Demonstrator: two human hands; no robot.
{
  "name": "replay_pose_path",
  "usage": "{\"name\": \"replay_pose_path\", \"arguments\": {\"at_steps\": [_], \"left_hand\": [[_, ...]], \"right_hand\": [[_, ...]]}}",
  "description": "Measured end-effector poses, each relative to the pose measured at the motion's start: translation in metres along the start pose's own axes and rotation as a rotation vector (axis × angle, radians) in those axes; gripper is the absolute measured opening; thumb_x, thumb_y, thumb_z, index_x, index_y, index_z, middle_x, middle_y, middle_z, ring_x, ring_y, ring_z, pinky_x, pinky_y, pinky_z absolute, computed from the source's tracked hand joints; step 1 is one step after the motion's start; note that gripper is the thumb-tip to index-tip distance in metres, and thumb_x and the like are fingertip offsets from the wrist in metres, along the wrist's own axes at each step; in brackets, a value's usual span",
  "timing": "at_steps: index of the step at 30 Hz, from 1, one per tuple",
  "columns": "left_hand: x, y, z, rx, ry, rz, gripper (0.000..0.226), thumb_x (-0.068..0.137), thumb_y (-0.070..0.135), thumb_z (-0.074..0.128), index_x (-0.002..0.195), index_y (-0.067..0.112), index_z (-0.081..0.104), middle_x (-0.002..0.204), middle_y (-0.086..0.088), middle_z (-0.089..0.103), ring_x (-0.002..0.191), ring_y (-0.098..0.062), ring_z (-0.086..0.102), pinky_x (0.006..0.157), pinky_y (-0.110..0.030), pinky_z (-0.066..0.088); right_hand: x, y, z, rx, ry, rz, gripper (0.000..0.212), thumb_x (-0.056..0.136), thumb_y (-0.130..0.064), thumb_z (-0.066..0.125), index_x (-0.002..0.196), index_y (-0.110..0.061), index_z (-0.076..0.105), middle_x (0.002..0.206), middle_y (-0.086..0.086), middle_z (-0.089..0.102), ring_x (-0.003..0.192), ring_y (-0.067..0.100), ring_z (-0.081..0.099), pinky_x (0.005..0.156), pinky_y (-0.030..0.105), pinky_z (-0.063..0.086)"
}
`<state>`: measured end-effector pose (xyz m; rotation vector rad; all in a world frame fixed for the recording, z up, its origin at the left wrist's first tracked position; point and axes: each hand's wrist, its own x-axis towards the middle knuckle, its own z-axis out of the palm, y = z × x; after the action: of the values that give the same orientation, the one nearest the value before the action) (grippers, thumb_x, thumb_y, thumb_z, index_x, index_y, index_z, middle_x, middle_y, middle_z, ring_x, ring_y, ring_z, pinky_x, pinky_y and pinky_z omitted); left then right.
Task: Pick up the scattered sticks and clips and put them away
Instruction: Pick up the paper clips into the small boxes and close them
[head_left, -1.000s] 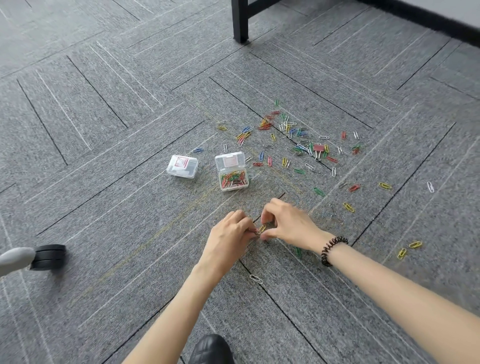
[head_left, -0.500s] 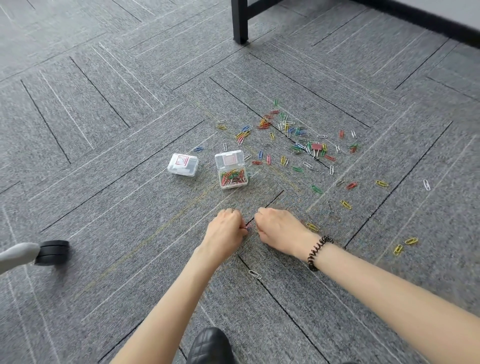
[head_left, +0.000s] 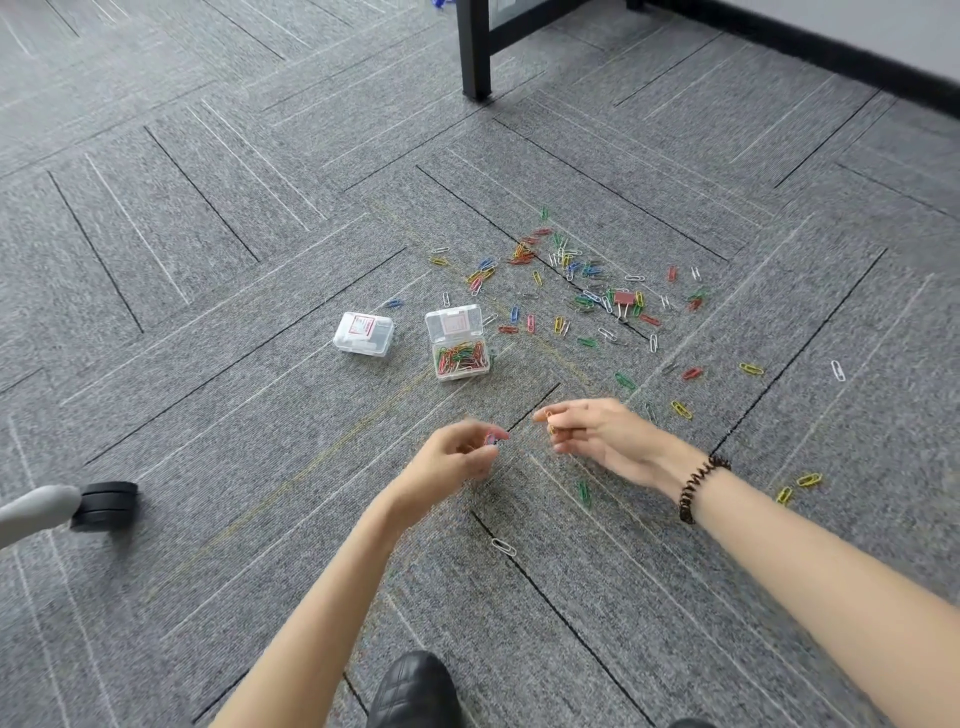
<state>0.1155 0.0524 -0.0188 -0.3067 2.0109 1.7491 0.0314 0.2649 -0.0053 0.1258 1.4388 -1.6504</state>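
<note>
Several coloured paper clips (head_left: 571, 280) lie scattered over the grey carpet, with a red binder clip (head_left: 624, 299) among them. An open clear box (head_left: 457, 340) holds many clips; a closed clear box (head_left: 363, 334) sits to its left. My left hand (head_left: 457, 457) hovers just above the floor in front of the open box and pinches small clips, one of them reddish, in its fingertips. My right hand (head_left: 597, 434), a beaded band on its wrist, is lifted beside it and pinches a yellow clip (head_left: 551, 423). A green clip (head_left: 584, 491) and a white clip (head_left: 503, 546) lie near my hands.
A black furniture leg (head_left: 474, 52) stands at the back. At the left edge are a chair caster (head_left: 106, 506) and its grey base arm (head_left: 31, 512). My black shoe (head_left: 415, 691) is at the bottom. A dark baseboard (head_left: 831, 52) runs along the far right.
Both hands were together on the carpet picking at clips; now they have lifted and moved apart, each with clips in its fingertips. The camera has tilted slightly.
</note>
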Motion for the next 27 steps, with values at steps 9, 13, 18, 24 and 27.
{"name": "replay_pose_path", "arguments": {"at_steps": [9,13,18,24,27], "left_hand": [[-0.003,-0.002,0.02,-0.019,-0.164,-0.07,0.015,0.091,0.017,0.05,0.084,0.008,0.059,0.075,0.0,0.059,0.064,-0.011,0.049,0.061,-0.019,0.042],[-0.013,-0.004,0.029,0.473,-0.158,0.054,0.017,0.081,0.027,0.073,0.083,0.016,0.061,0.074,0.008,0.06,0.056,0.0,0.047,0.057,-0.015,0.04],[-0.024,-0.002,0.035,0.852,-0.201,0.163,0.029,0.071,0.035,0.081,0.084,0.018,0.062,0.077,0.014,0.054,0.061,0.004,0.043,0.056,-0.01,0.036],[-0.025,-0.007,0.039,0.998,-0.169,0.205,0.014,0.081,0.03,0.073,0.083,0.023,0.06,0.085,0.014,0.056,0.075,0.0,0.051,0.068,-0.009,0.039],[-0.023,-0.009,0.039,1.005,-0.173,0.217,0.016,0.083,0.03,0.071,0.079,0.023,0.058,0.084,0.012,0.056,0.071,-0.001,0.049,0.067,-0.014,0.042]], "right_hand": [[-0.015,0.007,-0.011,-0.181,0.06,0.072,0.015,0.087,-0.014,0.051,0.079,-0.003,0.057,0.065,0.002,0.048,0.051,0.01,0.038,0.045,0.016,0.034],[-0.022,0.021,-0.01,-1.033,0.268,0.101,0.045,0.077,-0.046,0.071,0.084,-0.001,0.067,0.061,-0.002,0.051,0.052,0.013,0.038,0.056,0.019,0.043],[-0.031,0.038,0.005,-1.26,0.386,0.039,0.036,0.074,-0.042,0.076,0.074,-0.006,0.07,0.055,-0.006,0.055,0.048,0.007,0.044,0.056,0.016,0.041],[-0.028,0.04,0.009,-1.281,0.388,0.01,0.015,0.078,-0.02,0.074,0.069,-0.008,0.073,0.064,-0.008,0.067,0.061,-0.003,0.059,0.069,0.022,0.053],[-0.027,0.039,0.011,-1.204,0.33,-0.01,0.014,0.081,-0.014,0.065,0.076,-0.002,0.07,0.066,-0.001,0.068,0.049,-0.001,0.05,0.061,0.017,0.046]]}}
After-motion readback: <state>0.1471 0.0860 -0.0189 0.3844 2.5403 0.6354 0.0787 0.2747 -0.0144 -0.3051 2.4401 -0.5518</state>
